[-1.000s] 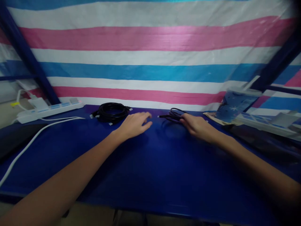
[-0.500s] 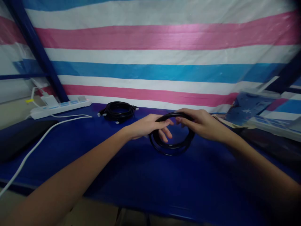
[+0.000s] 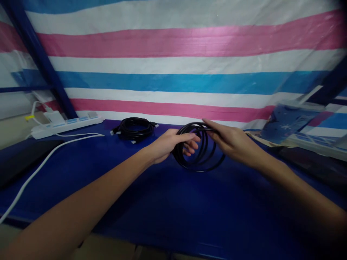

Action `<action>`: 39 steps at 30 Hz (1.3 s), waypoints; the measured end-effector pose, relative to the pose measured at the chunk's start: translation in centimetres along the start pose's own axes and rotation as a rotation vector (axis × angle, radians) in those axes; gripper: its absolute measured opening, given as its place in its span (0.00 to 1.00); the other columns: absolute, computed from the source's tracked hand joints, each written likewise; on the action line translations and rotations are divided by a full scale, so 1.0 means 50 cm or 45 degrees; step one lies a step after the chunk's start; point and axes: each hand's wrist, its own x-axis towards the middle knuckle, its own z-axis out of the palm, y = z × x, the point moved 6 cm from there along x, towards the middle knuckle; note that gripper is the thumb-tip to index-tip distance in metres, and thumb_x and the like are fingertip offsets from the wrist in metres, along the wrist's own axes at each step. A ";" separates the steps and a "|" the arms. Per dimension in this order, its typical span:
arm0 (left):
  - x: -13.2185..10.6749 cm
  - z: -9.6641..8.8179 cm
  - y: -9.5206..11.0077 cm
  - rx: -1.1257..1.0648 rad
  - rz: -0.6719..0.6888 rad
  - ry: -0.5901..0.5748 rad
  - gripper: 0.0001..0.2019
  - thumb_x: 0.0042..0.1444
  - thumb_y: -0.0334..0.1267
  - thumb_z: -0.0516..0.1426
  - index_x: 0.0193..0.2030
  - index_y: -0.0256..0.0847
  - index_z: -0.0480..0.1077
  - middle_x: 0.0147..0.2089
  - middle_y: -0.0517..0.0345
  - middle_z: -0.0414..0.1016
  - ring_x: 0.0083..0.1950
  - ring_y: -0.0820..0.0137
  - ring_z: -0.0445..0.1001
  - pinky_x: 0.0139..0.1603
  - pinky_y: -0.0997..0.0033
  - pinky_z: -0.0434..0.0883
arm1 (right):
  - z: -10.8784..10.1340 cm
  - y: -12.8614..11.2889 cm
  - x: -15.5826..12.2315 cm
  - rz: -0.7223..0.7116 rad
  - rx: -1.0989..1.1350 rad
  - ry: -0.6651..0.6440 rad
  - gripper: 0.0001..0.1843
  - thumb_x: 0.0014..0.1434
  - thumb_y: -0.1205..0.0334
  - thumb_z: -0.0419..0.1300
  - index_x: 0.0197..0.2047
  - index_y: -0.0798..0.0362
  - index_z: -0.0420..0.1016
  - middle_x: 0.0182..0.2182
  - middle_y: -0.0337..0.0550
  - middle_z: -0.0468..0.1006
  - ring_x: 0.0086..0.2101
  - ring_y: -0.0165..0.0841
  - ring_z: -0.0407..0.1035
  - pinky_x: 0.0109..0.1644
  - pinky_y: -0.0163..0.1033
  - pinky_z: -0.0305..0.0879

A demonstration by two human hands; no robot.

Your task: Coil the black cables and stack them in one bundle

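A black cable coil (image 3: 200, 164) hangs in loops above the blue table (image 3: 168, 209), held between both hands. My left hand (image 3: 170, 144) grips the coil's left side, with its fingers curled through the loops. My right hand (image 3: 230, 142) pinches the top of the coil from the right. A second black coiled cable (image 3: 134, 128) with white plug ends lies on the table to the left, apart from both hands.
A white power strip (image 3: 65, 124) with a charger sits at the back left, and its white cord (image 3: 40, 166) trails toward the front edge. A blue packet (image 3: 284, 124) and another white strip (image 3: 320, 146) lie at the right. A striped tarp forms the backdrop.
The right hand took the black cable from the table, the left hand joined it, and both have raised the coil and tilted it more upright.
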 end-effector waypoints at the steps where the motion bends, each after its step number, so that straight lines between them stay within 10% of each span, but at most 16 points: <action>1: 0.004 -0.004 0.000 -0.023 0.025 0.047 0.14 0.57 0.43 0.58 0.40 0.31 0.72 0.34 0.53 0.74 0.34 0.74 0.73 0.38 0.72 0.70 | -0.009 0.007 0.002 0.019 0.032 0.040 0.28 0.63 0.54 0.47 0.62 0.58 0.63 0.49 0.57 0.75 0.46 0.46 0.72 0.47 0.52 0.67; 8: 0.007 -0.057 -0.010 -0.174 0.014 0.311 0.07 0.61 0.35 0.52 0.35 0.33 0.66 0.20 0.66 0.58 0.19 0.82 0.60 0.29 0.75 0.67 | -0.032 0.066 0.005 0.360 0.978 0.402 0.18 0.60 0.45 0.53 0.44 0.51 0.69 0.39 0.47 0.76 0.30 0.33 0.73 0.38 0.44 0.71; 16: -0.034 0.017 0.018 -0.102 -0.197 -0.321 0.07 0.59 0.38 0.55 0.33 0.36 0.66 0.15 0.73 0.40 0.15 0.84 0.37 0.16 0.80 0.42 | 0.043 -0.012 -0.004 0.136 1.037 0.092 0.20 0.63 0.48 0.51 0.54 0.47 0.68 0.48 0.45 0.75 0.50 0.36 0.68 0.57 0.44 0.62; 22: -0.031 0.009 0.014 0.025 -0.157 -0.265 0.20 0.52 0.37 0.62 0.51 0.44 0.62 0.22 0.72 0.54 0.17 0.85 0.46 0.18 0.81 0.46 | 0.040 -0.063 -0.018 0.088 1.036 -0.179 0.22 0.58 0.50 0.60 0.52 0.52 0.69 0.22 0.35 0.70 0.20 0.25 0.63 0.22 0.31 0.60; 27: -0.010 -0.032 0.029 0.635 0.147 -0.192 0.17 0.48 0.41 0.64 0.44 0.40 0.69 0.39 0.57 0.71 0.39 0.72 0.70 0.39 0.72 0.67 | 0.010 -0.034 -0.010 0.170 0.902 -0.056 0.18 0.57 0.52 0.60 0.46 0.55 0.71 0.20 0.35 0.69 0.19 0.24 0.61 0.19 0.29 0.55; 33: -0.005 -0.115 0.065 0.548 0.308 0.007 0.29 0.42 0.25 0.55 0.55 0.40 0.66 0.60 0.48 0.67 0.62 0.61 0.63 0.55 0.62 0.65 | -0.001 0.023 -0.003 0.324 0.661 0.045 0.22 0.56 0.54 0.60 0.52 0.55 0.68 0.15 0.32 0.66 0.15 0.27 0.60 0.17 0.32 0.54; 39: -0.014 -0.021 0.065 0.962 0.521 0.202 0.33 0.45 0.30 0.57 0.62 0.41 0.60 0.60 0.49 0.68 0.60 0.59 0.66 0.59 0.58 0.61 | 0.020 -0.055 -0.014 0.225 0.660 0.114 0.18 0.54 0.61 0.62 0.49 0.51 0.71 0.30 0.39 0.75 0.24 0.27 0.66 0.24 0.31 0.58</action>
